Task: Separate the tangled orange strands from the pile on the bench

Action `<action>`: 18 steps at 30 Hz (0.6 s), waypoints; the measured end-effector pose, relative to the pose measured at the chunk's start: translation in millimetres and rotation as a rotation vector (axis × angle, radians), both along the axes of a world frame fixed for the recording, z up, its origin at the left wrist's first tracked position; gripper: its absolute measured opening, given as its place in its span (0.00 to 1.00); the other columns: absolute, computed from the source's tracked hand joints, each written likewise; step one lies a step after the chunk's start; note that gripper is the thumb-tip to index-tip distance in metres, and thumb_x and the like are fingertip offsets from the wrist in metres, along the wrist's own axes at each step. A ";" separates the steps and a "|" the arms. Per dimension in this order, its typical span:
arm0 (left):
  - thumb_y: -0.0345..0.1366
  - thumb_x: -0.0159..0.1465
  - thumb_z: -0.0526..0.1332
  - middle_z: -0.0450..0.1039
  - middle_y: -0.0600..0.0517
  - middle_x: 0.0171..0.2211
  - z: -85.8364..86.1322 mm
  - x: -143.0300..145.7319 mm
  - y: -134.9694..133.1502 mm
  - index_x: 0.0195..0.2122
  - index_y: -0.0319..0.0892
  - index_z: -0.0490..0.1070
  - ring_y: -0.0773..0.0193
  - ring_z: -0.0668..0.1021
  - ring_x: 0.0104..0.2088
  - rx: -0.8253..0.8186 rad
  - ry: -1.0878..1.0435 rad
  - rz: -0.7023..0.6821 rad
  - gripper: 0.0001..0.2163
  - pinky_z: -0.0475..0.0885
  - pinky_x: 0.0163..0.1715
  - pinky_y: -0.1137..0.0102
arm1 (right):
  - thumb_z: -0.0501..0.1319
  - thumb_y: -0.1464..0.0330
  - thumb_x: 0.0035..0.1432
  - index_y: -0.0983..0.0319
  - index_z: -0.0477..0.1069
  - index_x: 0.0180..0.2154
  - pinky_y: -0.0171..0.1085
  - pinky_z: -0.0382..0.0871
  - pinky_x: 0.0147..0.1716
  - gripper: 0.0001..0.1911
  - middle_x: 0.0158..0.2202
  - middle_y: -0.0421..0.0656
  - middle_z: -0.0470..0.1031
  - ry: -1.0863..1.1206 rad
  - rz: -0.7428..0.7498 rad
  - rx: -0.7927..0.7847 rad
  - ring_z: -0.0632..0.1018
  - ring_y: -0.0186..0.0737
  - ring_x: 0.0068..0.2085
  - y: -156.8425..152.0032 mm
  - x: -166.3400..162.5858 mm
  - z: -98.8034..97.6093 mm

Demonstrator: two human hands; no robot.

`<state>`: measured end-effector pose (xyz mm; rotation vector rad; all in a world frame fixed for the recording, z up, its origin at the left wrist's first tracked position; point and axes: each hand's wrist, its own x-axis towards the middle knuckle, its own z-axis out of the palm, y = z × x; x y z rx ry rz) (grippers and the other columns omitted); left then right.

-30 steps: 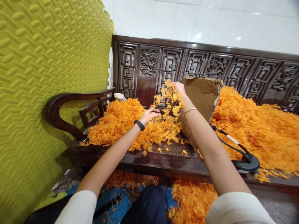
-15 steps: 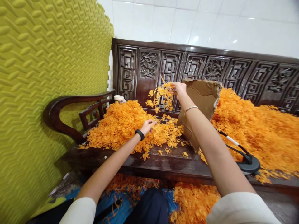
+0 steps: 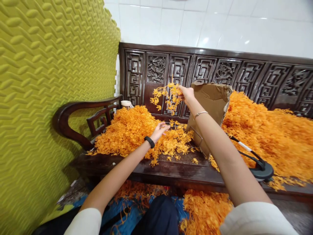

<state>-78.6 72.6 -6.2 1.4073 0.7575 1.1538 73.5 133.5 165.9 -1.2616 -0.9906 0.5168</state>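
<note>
My right hand (image 3: 187, 94) is raised in front of the carved bench back, its fingers closed on an orange plastic flower sprig (image 3: 168, 96). The curled stems of the sprig hang down to the left of the fingers. Lower down, my left hand (image 3: 160, 131) is over the front of a heap of orange plastic flower pieces (image 3: 132, 130), its fingers stretched out and slightly apart. I see nothing held in it. Small loose flower pieces (image 3: 195, 160) lie on the seat to its right.
A brown cardboard sheet (image 3: 210, 101) stands upright on the dark wooden bench (image 3: 171, 169), dividing the heap from a larger orange pile (image 3: 274, 140). A black-handled tool (image 3: 261, 170) lies by that pile. A white-lidded container (image 3: 126, 103) is behind the left heap. More orange pieces (image 3: 207, 209) lie below.
My left hand has moved slightly right and up, and its fingers have straightened. My right hand keeps the sprig at about the same height, with the stems hanging differently.
</note>
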 end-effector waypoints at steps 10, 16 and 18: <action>0.42 0.55 0.64 0.60 0.40 0.59 68.7 -19.9 16.8 0.55 0.42 0.61 0.54 0.63 0.59 0.152 -0.068 0.119 0.27 0.60 0.54 0.62 | 0.66 0.56 0.44 0.61 0.60 0.18 0.39 0.69 0.19 0.21 0.16 0.43 0.68 -0.128 0.336 -0.131 0.74 0.40 0.21 -26.0 -7.7 -6.5; 0.34 0.50 0.68 0.73 0.43 0.45 83.4 -21.3 29.2 0.46 0.37 0.67 0.58 0.72 0.49 0.173 -0.117 0.232 0.22 0.65 0.48 0.66 | 0.69 0.56 0.41 0.61 0.58 0.13 0.35 0.67 0.21 0.24 0.16 0.43 0.68 -0.283 0.588 -0.174 0.74 0.38 0.23 -34.1 -30.0 -31.4; 0.33 0.49 0.68 0.75 0.48 0.35 75.3 -26.5 31.3 0.36 0.38 0.70 0.59 0.75 0.42 0.155 -0.118 0.268 0.14 0.67 0.43 0.67 | 0.71 0.60 0.38 0.62 0.60 0.12 0.33 0.64 0.21 0.22 0.17 0.44 0.70 -0.332 0.623 -0.184 0.74 0.36 0.24 -35.7 -35.7 -39.2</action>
